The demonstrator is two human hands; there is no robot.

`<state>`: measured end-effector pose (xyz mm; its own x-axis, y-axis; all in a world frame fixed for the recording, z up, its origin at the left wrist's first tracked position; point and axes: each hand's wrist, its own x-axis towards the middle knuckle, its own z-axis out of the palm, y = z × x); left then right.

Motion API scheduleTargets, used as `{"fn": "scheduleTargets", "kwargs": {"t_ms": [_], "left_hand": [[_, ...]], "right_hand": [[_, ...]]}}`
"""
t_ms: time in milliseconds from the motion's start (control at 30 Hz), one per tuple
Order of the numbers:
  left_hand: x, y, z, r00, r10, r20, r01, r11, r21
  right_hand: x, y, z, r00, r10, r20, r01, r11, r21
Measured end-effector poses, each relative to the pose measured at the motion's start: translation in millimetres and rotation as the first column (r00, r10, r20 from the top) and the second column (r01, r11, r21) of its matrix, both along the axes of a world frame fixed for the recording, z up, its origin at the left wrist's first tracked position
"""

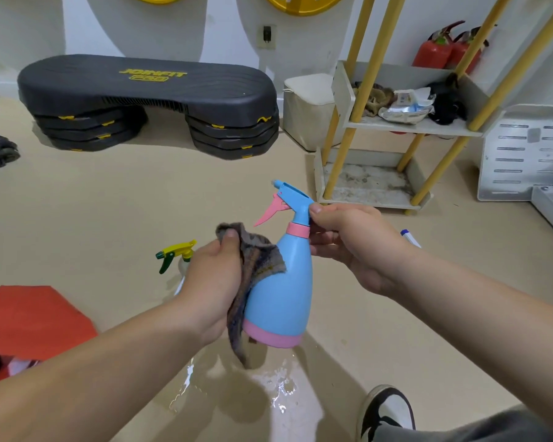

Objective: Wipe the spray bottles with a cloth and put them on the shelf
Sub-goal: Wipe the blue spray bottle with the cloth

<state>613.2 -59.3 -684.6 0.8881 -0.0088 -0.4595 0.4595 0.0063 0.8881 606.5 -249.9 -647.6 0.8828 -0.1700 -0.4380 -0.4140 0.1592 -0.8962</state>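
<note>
Head view: one blue bottle (281,291), one yellow-capped bottle (177,252), one cloth (258,254).

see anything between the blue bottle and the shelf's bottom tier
Nothing visible. The blue spray bottle, held at its neck by the right hand with the left hand pressing the cloth on its side, has only bare floor between it and the shelf's bottom tier.

Black step platform (147,90), red extinguishers (434,54)
</note>
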Motion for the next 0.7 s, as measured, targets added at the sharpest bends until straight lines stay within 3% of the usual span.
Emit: {"fn": "scheduleTargets", "kwargs": {"t_ms": [100,267,433,500,600,700], "left_hand": [[11,-1,12,0.987,-0.042,0.152,0.027,0.994,0.103],[13,-3,22,0.901,-0.297,0.317,0.210,0.937,0.280],[14,-3,20,0.898,-0.272,0.345,0.147,0.926,0.349],[15,-3,17,0.910,-0.244,0.334,0.119,0.928,0.353],[18,-1,16,0.919,-0.194,0.344,0.067,0.935,0.348],[19,-1,18,0.901,-0.192,0.388,0.038,0.928,0.371]], "right_hand": [[0,0,-1,0.999,0.040,-0.007,-0.040,0.999,0.029],[-3,1,-1,0.987,0.159,-0.007,-0.158,0.985,0.073],[-2,1,0,0.976,0.218,0.001,-0.216,0.970,0.110],[0,1,-3,0.986,0.165,-0.019,-0.165,0.986,0.010],[0,-1,-5,0.994,0.102,-0.047,-0.112,0.954,-0.278],[-3,2,-3,0.991,0.136,-0.015,-0.134,0.947,-0.291]]}}
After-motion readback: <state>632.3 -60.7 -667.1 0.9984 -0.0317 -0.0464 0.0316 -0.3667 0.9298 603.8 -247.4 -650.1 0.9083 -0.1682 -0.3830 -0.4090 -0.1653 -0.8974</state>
